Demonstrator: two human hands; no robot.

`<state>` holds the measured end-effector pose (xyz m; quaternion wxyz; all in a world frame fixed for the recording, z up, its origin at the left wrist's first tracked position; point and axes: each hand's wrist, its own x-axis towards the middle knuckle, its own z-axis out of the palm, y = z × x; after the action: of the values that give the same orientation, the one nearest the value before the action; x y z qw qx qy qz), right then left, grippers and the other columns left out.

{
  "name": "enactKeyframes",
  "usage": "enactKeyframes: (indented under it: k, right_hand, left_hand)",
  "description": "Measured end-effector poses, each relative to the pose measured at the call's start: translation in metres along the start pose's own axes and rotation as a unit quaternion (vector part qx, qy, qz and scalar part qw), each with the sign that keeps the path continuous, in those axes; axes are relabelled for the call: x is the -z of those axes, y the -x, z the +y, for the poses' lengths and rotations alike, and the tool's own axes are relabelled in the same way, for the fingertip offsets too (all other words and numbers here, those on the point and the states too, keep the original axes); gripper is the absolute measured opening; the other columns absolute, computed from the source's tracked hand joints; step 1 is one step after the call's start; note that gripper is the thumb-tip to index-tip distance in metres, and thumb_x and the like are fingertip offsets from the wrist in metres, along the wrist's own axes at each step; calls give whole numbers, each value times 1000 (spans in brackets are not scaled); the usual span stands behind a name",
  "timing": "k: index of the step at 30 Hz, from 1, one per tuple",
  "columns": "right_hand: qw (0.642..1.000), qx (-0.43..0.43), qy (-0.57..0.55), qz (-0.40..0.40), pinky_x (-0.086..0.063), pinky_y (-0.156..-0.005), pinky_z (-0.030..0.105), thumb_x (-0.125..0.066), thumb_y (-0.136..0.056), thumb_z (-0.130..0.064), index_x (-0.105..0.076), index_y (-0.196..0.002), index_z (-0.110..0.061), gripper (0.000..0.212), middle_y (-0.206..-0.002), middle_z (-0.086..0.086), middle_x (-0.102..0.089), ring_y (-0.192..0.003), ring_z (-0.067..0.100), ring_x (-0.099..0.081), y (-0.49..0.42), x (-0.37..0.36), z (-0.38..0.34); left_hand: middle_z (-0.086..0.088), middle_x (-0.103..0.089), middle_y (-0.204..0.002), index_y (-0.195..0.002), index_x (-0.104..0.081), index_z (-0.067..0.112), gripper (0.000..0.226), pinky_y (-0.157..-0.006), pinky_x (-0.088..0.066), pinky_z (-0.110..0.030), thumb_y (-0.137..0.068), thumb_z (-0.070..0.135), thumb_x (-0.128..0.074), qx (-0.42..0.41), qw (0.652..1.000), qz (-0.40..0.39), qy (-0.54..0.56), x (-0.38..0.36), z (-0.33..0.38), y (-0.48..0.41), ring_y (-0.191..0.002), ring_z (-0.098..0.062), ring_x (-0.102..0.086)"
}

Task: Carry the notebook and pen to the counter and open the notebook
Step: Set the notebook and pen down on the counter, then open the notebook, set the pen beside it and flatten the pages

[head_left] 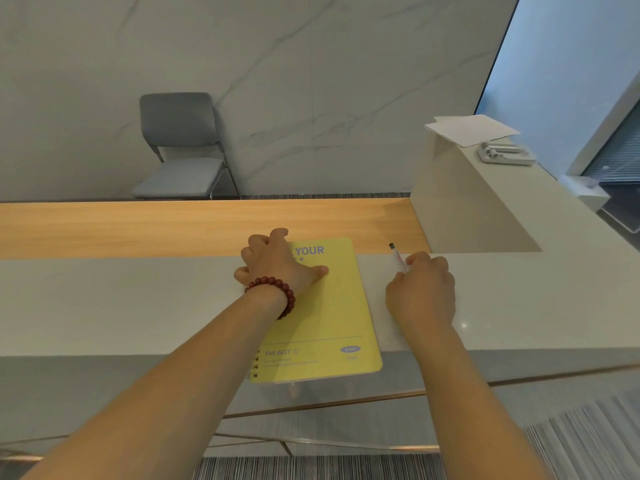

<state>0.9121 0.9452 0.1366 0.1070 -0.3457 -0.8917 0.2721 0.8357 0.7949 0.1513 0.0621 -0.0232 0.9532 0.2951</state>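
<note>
A yellow spiral notebook [332, 317] lies closed on the pale grey counter [121, 299], its near end hanging a little over the front edge. My left hand [277, 261], with a dark red bead bracelet at the wrist, presses on the notebook's upper left part, thumb flat on the cover and fingers curled over its far left edge. My right hand [420, 287] rests on the counter to the right of the notebook and pinches a clear pen [397, 256] with a black cap, whose tip points away from me.
A wooden lower desk surface [173, 223] runs behind the counter. A grey chair [183, 147] stands by the marble wall. On the counter's right wing lie white papers [472, 128] and a grey tray [505, 155].
</note>
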Motion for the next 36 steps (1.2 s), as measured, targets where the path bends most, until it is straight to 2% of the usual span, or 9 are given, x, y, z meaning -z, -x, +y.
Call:
enactKeyframes:
  k: [5,8,11,15,21,25,28,32,36]
  right_hand:
    - [1000,-13,19,21,-31,-75,32,-46,-85,-1,-48,-125,-4,41,-124,18,-45,-111,35,-43,0,5,6]
    - [999,24,-14,46,-31,-77,29,-47,-86,-4,-49,-129,-9,43,-125,14,-45,-113,32,-42,2,6,2]
    - [991,100,-91,-3,-35,-78,26,-48,-88,-9,-55,-122,-13,35,-121,9,-55,-111,25,-51,10,2,-10]
    - [977,112,-150,-100,-40,-87,25,-51,-87,-13,-56,-123,-14,36,-119,5,-62,-111,19,-55,22,-6,-24]
    - [976,89,-164,-113,-42,-94,33,-51,-85,-13,-51,-128,-14,42,-128,6,-56,-118,23,-52,27,-3,-26]
    - [967,68,-206,-137,-42,-89,29,-52,-85,-13,-52,-127,-13,43,-124,4,-60,-111,20,-56,28,2,-24]
    - [957,51,-249,-142,-37,-79,24,-50,-86,-12,-52,-127,-15,41,-122,1,-60,-95,12,-51,28,5,-22]
    - [948,46,-284,-133,-36,-64,15,-45,-90,-13,-53,-127,-17,38,-113,-9,-56,-93,9,-49,24,10,-19]
    - [921,4,-364,-138,-41,-64,16,-45,-87,-10,-56,-119,-20,36,-114,-5,-68,-92,10,-60,20,11,-19]
  left_hand:
    - [-3,-33,-136,-139,-32,33,85,-100,-26,-41,-67,45,-77,-7,1000,5,-3,0,7,2,-130,-24,-28]
    - [-1,-33,-134,-136,-35,33,79,-95,-25,-37,-69,38,-75,-24,1000,7,1,-4,11,6,-129,-23,-29]
    - [-2,-34,-134,-132,-39,31,72,-88,-24,-34,-70,38,-74,-39,999,5,6,-8,13,11,-129,-24,-30]
    - [-5,-43,-133,-128,-45,27,67,-102,-36,-41,-69,36,-76,-50,998,-4,40,-11,14,11,-127,-26,-37]
    - [-4,-53,-120,-126,-46,19,59,-84,-43,-31,-75,26,-74,-67,992,-10,106,-7,13,18,-108,-22,-54]
    - [1,-51,-108,-126,-46,19,56,-79,-40,-28,-77,27,-72,-74,991,-6,109,-7,14,24,-97,-18,-52]
    - [4,-51,-104,-123,-47,20,53,-80,-42,-29,-77,30,-71,-70,992,-2,106,-9,15,25,-96,-17,-53]
    - [4,-53,-99,-117,-52,18,46,-79,-41,-28,-78,35,-70,-54,992,-1,116,-11,16,25,-92,-16,-53]
    - [3,-58,-98,-108,-56,19,41,-76,-41,-27,-79,47,-65,-33,992,-2,124,-12,17,26,-90,-16,-56]
